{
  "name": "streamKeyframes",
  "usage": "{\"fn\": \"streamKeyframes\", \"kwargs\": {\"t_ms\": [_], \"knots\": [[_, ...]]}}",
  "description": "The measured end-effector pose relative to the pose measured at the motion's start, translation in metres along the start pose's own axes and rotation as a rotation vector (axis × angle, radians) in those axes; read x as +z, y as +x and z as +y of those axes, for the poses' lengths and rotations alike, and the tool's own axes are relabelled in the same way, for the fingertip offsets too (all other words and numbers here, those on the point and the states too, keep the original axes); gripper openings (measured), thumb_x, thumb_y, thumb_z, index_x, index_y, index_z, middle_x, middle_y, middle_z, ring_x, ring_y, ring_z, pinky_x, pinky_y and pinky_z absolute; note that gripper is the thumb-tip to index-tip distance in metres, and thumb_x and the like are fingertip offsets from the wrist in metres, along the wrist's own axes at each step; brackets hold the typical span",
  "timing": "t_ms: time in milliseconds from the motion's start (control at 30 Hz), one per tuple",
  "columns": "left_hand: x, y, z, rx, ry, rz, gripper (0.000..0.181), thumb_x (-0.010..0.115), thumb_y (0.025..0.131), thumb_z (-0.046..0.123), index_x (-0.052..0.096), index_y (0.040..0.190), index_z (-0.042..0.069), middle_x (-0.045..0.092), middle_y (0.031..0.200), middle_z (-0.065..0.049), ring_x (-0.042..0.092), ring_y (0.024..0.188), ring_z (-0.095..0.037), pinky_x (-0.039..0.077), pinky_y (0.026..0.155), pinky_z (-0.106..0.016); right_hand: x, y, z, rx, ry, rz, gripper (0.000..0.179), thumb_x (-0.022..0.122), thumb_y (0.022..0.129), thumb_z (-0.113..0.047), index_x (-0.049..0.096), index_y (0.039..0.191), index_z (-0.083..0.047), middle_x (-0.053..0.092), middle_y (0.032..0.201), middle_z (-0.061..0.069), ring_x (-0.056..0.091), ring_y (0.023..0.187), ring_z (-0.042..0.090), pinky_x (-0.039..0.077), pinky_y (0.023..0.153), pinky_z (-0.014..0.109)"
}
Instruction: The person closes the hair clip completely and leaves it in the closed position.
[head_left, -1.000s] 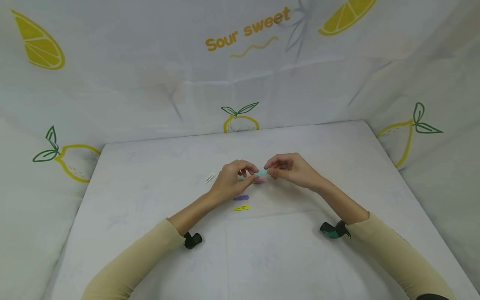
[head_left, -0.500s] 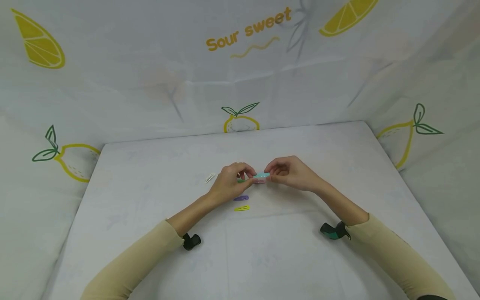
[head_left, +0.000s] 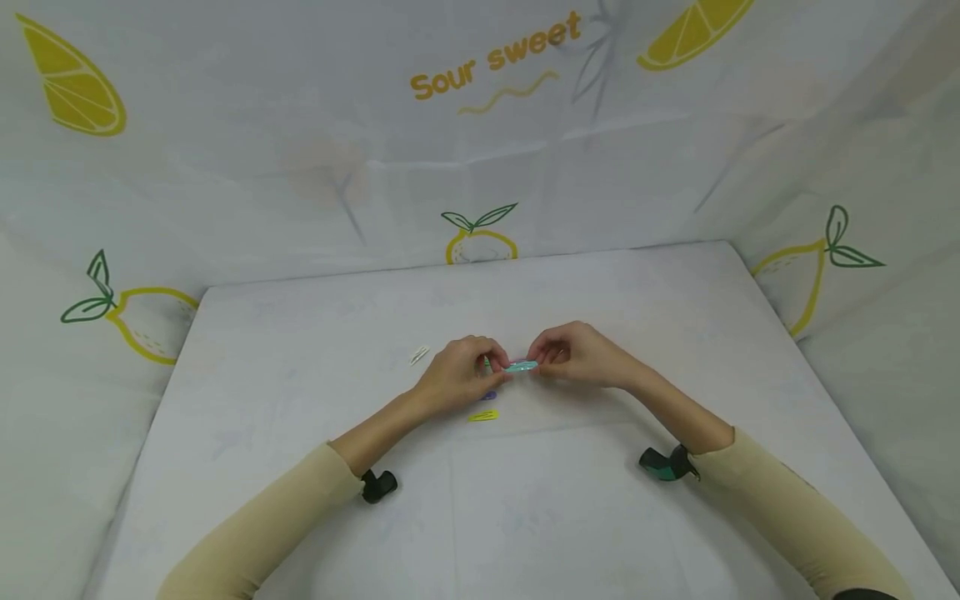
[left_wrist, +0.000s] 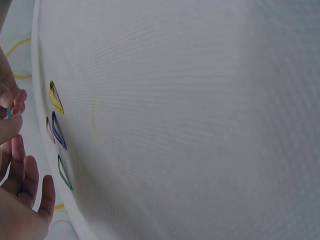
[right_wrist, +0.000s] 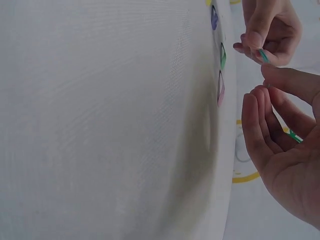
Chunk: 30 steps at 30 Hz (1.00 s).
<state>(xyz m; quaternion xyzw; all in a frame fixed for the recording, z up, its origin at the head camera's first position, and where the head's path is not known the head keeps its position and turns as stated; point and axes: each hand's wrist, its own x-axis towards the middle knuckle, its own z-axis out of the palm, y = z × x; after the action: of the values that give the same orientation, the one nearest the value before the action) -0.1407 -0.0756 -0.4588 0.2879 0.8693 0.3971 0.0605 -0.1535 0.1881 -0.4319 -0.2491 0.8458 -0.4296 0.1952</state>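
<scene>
Between both hands, above the table, is a teal snap hair clip (head_left: 521,367). My left hand (head_left: 456,372) pinches its left end with thumb and fingertips. At the other end, the thumb and fingers of my right hand (head_left: 583,357) pinch it too. In the right wrist view a bit of the teal clip (right_wrist: 263,55) shows between the fingertips. A purple hair clip (head_left: 490,396) and a green one (left_wrist: 64,172) lie beneath the hands, partly covered in the head view. The pink hair clip (right_wrist: 220,90) is mostly hidden behind the teal one from the head.
Nearer the person lies a yellow hair clip (head_left: 483,416). A white hair clip (head_left: 420,356) rests left of the left hand. The white-covered table (head_left: 555,508) has cloth walls with lemon prints at its back and sides. Black wrist-worn cameras (head_left: 379,486) hang under the sleeves.
Both hands have moved slightly toward the person with the teal hair clip, which now covers most of the pink one. The left hand now partly covers the purple clip.
</scene>
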Motion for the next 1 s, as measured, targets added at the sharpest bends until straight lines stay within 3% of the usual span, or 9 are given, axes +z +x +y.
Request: {"fn": "streamKeyframes", "kwargs": {"t_ms": [367,1000], "knots": [[0.001,-0.003,-0.001,-0.027,0.027,-0.027,0.010,0.087,0.092,0.017,0.077,0.096,0.015,0.072,0.084,0.004,0.060,0.076,-0.015,0.044,0.070,-0.022,0.007,0.002,0.003,-0.006,-0.026,-0.023,0.014,0.083,0.093,-0.008,0.078,0.105,-0.001,0.077,0.091,0.005,0.070,0.081,0.013,0.059,0.076,0.021],[0.007,-0.007,-0.004,-0.023,0.119,-0.067,0.009,0.087,0.090,0.021,0.078,0.092,0.019,0.073,0.081,0.008,0.060,0.077,-0.009,0.046,0.073,-0.025,0.016,-0.002,0.000,0.002,-0.081,-0.069,0.009,0.084,0.092,-0.008,0.078,0.098,-0.007,0.075,0.085,0.000,0.067,0.077,0.010,0.057,0.075,0.021]]}}
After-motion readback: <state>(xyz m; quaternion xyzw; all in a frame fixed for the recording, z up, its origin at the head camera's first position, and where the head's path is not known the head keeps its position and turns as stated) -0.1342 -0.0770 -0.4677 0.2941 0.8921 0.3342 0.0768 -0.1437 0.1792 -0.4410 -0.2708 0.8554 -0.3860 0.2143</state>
